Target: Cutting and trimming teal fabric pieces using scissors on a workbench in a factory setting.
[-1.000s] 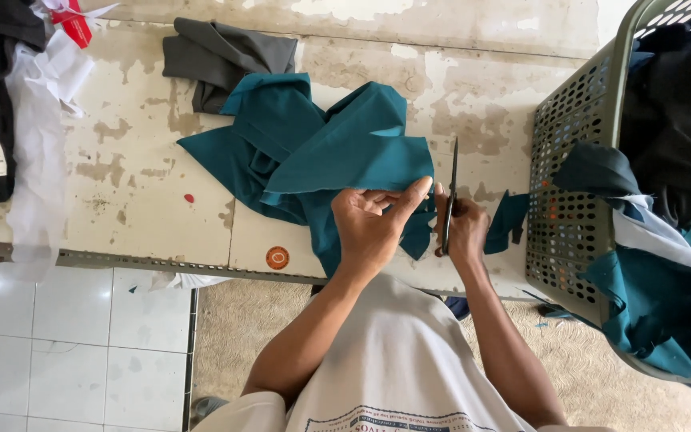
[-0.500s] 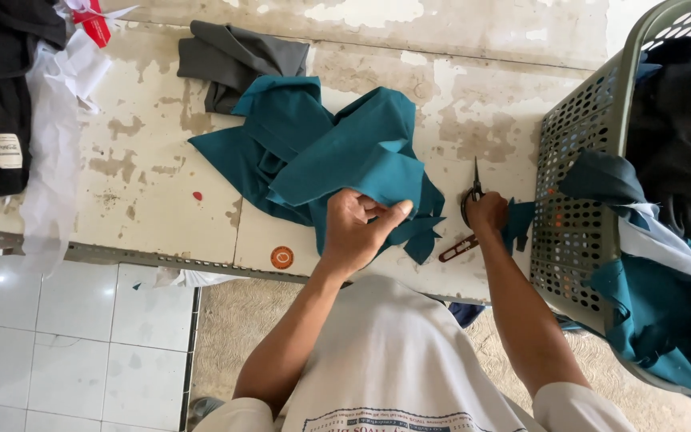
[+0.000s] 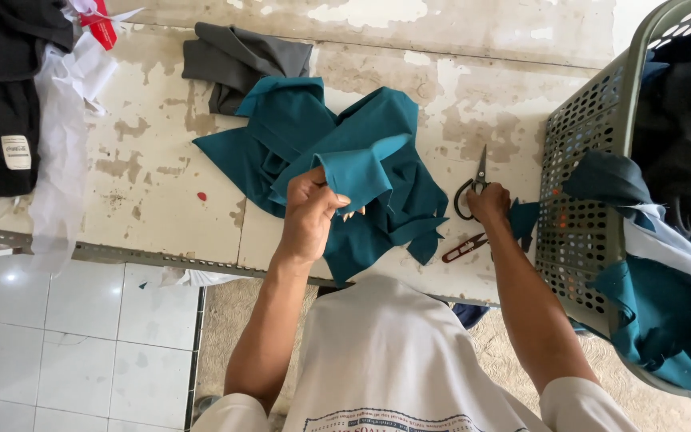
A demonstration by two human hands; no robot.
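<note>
A crumpled teal fabric (image 3: pixel 361 160) lies spread on the worn white table (image 3: pixel 145 168). My left hand (image 3: pixel 309 212) grips a folded edge of it and lifts that edge slightly off the table. My right hand (image 3: pixel 489 204) is to the right of the fabric, fingers closed on the handles of black scissors (image 3: pixel 473 184). The scissors lie flat on the table with the blades pointing away from me. Small red thread snips (image 3: pixel 464 248) lie just in front of that hand.
A grey-green perforated laundry basket (image 3: pixel 589 160) full of teal and dark cloth stands at the right. A grey garment (image 3: pixel 237 60) lies behind the teal fabric. Black clothes (image 3: pixel 1 104) and white plastic (image 3: pixel 61 144) are piled at the left. White floor tiles (image 3: pixel 65 344) show below.
My right hand carried the scissors from upright beside the fabric out to the right and lowered them flat onto the table. My left hand turned and raised the fabric's folded edge.
</note>
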